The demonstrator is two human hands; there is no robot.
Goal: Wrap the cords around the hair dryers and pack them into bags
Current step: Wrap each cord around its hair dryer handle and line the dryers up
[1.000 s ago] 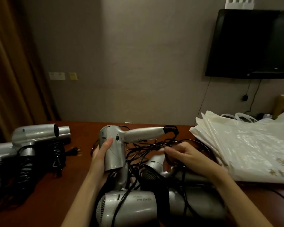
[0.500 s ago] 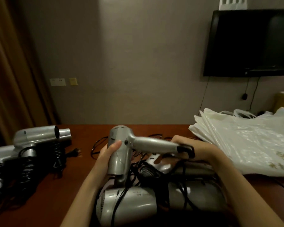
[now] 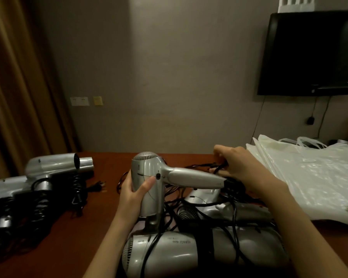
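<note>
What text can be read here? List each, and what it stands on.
None can be read.
Near dryer: a dark print on the barrel, blurred.
Bags: a gold mark, too blurred.
TV: a small mark at its lower edge, too small.

Desk layout, head view.
Held hair dryer at centre above the tangled pile of dryers; wrapped dryers on desk at left; bags stacked right; television on wall behind the bags.
</note>
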